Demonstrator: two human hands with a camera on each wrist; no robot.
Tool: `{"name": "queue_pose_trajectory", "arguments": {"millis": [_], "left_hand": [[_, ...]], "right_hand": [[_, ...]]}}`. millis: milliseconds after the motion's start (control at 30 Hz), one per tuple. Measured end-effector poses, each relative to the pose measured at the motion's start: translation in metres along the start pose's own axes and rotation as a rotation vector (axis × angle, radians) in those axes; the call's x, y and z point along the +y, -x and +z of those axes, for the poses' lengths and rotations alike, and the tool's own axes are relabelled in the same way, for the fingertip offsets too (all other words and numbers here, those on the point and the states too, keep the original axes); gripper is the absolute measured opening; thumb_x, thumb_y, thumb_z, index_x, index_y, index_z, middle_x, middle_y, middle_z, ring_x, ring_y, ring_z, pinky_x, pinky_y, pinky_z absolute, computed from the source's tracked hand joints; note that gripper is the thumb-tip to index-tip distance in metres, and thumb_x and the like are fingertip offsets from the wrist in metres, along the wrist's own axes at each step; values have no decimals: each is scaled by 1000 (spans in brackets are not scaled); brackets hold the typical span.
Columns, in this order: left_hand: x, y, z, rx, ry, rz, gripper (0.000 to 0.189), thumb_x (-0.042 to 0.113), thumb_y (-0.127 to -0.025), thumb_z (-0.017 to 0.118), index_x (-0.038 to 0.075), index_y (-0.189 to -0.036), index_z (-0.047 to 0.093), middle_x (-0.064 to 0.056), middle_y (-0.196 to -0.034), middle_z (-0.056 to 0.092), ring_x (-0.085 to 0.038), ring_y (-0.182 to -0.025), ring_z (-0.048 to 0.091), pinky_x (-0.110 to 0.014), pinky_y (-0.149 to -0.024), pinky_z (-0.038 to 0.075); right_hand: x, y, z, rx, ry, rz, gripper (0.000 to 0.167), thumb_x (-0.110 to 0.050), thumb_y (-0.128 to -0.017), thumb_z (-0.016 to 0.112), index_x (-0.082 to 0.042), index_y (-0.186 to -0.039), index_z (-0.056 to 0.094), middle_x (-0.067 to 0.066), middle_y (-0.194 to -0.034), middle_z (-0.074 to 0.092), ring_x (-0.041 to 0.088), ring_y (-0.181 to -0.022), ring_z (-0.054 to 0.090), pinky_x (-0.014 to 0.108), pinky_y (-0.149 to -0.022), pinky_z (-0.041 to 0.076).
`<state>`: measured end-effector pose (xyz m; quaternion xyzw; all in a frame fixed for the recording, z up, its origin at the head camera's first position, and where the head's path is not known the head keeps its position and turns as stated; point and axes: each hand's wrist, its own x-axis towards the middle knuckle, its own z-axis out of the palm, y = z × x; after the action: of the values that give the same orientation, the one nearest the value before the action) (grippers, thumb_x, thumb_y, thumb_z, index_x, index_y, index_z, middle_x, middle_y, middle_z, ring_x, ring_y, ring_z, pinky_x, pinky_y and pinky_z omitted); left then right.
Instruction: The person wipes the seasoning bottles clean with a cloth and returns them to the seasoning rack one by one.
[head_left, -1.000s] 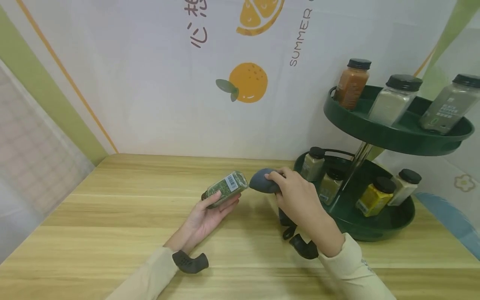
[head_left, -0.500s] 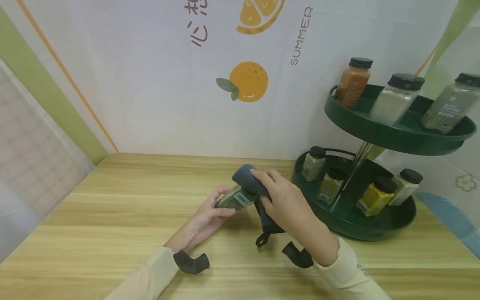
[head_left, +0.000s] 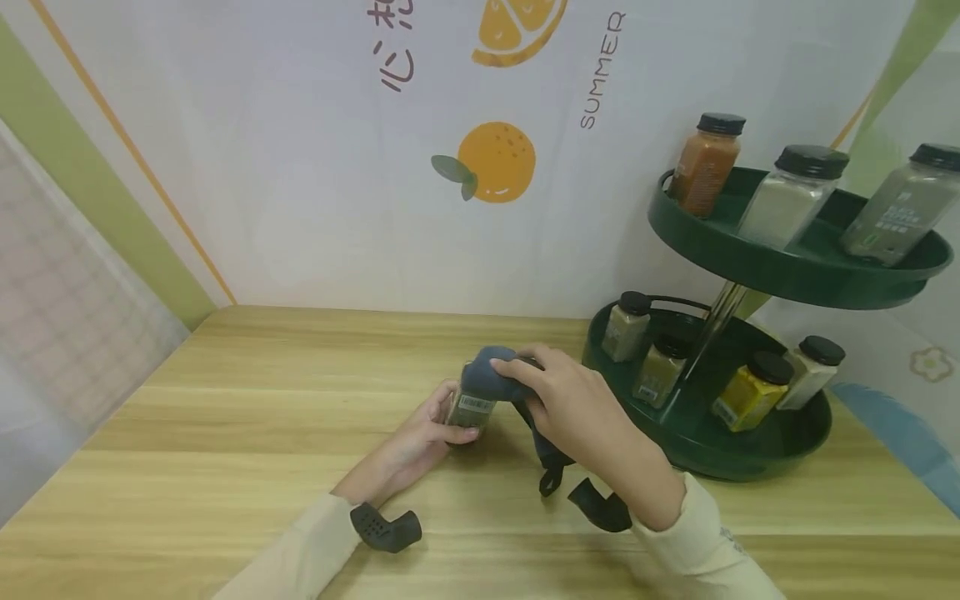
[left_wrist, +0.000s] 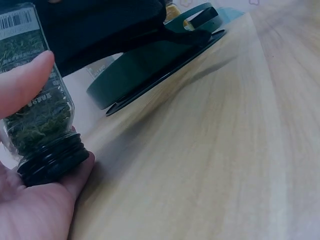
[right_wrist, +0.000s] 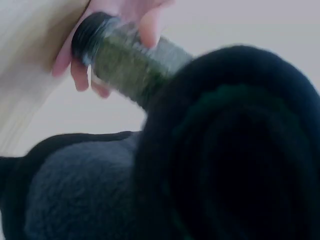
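Note:
In the head view, my left hand [head_left: 420, 440] holds a clear spice jar [head_left: 471, 411] of dried green herbs, thumb across its side. The jar is turned bottom up; its black lid [left_wrist: 52, 159] points down in the left wrist view, by the palm. My right hand [head_left: 573, 400] grips a folded dark blue-grey cloth [head_left: 489, 377] and holds it over the jar's base, which is hidden. A loose part of the cloth hangs down and ends in a black loop [head_left: 551, 481]. The right wrist view shows the cloth's fuzzy surface [right_wrist: 85, 185] close up.
To the right stands a two-tier dark green rack [head_left: 787, 271]. Its upper tray bears an orange-red jar [head_left: 703, 175] and two paler jars; several small jars, one yellow [head_left: 752, 392], stand on the lower tray. A wooden table [head_left: 262, 400] lies beneath, before a printed curtain [head_left: 322, 208].
My right hand has brought the cloth leftward onto the jar's base, from which it was apart. My left hand has tipped the jar more steeply, lid downward.

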<state>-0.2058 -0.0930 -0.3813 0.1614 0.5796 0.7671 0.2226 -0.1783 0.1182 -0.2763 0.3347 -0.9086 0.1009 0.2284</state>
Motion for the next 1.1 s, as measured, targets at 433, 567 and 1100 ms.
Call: {"name": "queue_pose_trajectory", "arguments": {"millis": [433, 567, 1100], "left_hand": [[-1, -2, 3, 54, -9, -11, 58, -4, -79, 63, 22, -125, 40, 3, -124, 49, -14, -111, 48, -32, -97, 36], [-1, -3, 2, -1, -66, 2, 67, -2, -80, 64, 21, -136, 34, -2, -133, 45, -19, -121, 44, -38, -106, 32], [0, -2, -1, -34, -68, -2, 61, -2, -80, 62, 21, -131, 37, -2, -134, 42, -21, -124, 40, -40, -107, 29]], "right_hand": [[6, 0, -12, 40, 24, 168, 48, -8, -83, 68, -24, -127, 57, 7, -112, 61, 25, -96, 63, 41, -68, 55], [-2, 0, -6, 67, -10, 45, 57, -7, -81, 69, -27, -132, 52, 9, -115, 59, 25, -95, 63, 38, -68, 55], [3, -1, -4, -110, 35, 24, 64, -3, -81, 68, -35, -133, 51, 9, -119, 58, 25, -99, 61, 34, -65, 53]]}}
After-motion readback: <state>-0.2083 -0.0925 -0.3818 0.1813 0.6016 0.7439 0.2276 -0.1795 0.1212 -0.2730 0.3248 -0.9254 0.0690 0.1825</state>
